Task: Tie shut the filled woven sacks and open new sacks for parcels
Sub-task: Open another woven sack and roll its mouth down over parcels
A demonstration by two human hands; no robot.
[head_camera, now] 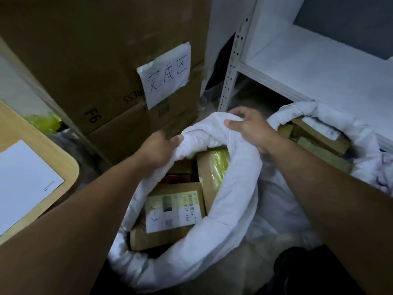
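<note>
Nothing's tied yet: your left hand (pixel 159 145) and right hand (pixel 251 128) both grip the far rolled rim of the near sack (pixel 234 188), floor-standing, parcel-filled, second sack (pixel 340 122) behind also open.

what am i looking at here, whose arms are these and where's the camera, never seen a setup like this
No machine here: a person wears a camera on the head, so the one picture looks down along both bare arms. The left hand and right hand each grip the rolled rim of a white woven sack standing open and filled with cardboard parcels. A second open sack with parcels sits to the right by a white shelf. Behind stand stacked cartons bearing a handwritten paper sign.
</note>
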